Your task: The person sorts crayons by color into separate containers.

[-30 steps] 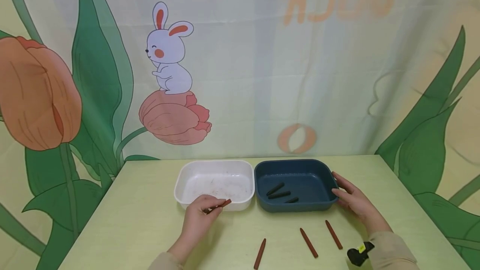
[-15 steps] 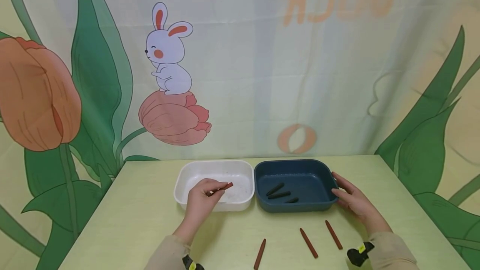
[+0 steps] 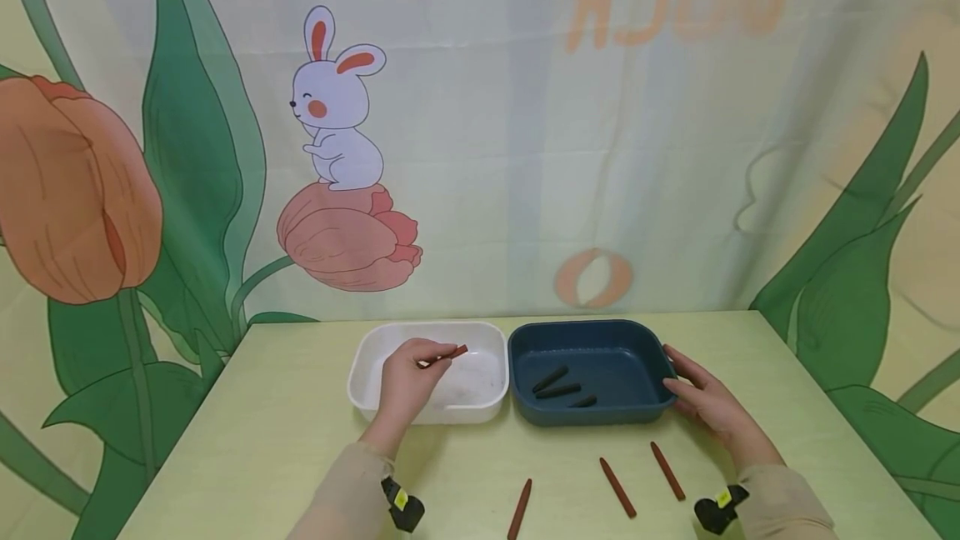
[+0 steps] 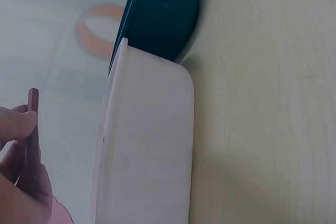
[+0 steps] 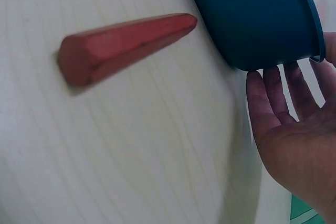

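Observation:
My left hand (image 3: 408, 382) pinches a reddish-brown crayon (image 3: 461, 352) between thumb and fingers, above the white tub (image 3: 472, 413). One end of that crayon sticks out past the fingertips, as the left wrist view also shows. Fingertips of my right hand (image 3: 708, 402) touch the outer right end of the dark blue tub (image 3: 626, 369), fairly straight, with the thumb near its rim. Inside the blue tub lie several dark crayons (image 3: 558, 391). On the table in front are a reddish-brown crayon (image 3: 521, 508), a second crayon (image 3: 617, 487) and a third crayon (image 3: 667, 470).
The two tubs stand side by side toward the back of the pale table (image 3: 285, 423). Behind it hangs a printed curtain (image 3: 480, 148) with a rabbit and tulips. A black strap piece (image 3: 405, 507) sits at the left sleeve, another at the right.
My left hand has moved forward and up with the crayon, from the white tub's front edge to over its inside. My right hand and both tubs have stayed put.

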### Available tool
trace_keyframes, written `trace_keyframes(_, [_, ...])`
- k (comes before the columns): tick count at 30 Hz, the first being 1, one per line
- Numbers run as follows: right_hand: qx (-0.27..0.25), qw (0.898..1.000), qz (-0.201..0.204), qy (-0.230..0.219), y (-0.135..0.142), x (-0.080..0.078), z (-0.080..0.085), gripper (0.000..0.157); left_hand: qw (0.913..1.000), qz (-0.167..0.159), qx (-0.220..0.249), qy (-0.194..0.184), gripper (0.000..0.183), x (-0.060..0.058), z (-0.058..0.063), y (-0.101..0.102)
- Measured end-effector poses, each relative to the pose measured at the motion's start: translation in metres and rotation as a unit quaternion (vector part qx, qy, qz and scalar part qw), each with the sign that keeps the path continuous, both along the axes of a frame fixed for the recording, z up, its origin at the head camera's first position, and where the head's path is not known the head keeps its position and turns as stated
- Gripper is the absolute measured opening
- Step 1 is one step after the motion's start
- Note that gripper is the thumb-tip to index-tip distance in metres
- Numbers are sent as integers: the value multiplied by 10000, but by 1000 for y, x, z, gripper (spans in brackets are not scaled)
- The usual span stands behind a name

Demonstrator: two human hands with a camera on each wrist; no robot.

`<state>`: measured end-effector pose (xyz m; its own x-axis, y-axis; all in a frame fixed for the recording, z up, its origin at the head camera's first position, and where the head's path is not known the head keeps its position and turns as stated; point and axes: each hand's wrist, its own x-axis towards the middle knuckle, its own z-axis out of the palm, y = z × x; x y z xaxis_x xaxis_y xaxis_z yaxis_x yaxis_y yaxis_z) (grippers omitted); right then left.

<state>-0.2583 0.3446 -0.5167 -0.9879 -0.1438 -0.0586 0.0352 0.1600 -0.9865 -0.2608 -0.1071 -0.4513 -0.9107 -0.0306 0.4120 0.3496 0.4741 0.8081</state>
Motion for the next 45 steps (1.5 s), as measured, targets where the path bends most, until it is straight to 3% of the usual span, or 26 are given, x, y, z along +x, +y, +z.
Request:
trace_keyframes(18, [56, 10000, 38, -47, 0, 0, 0, 69, 9994, 203, -235, -150, 19, -25, 0, 1])
trace_keyframes(29, [-44, 10000, 40, -18, -1, 1, -1, 70, 9977, 362, -301, -481, 28, -25, -3, -1])
trace_keyframes(38, [6, 10000, 12, -50, -1, 1, 0, 69, 9972, 352, -277, -602, 33, -27, -15, -21])
trace_keyframes(45, [35, 10000, -1, -11, -2, 2, 2, 69, 9950, 295, -571, -770, 38, -27, -11, -44])
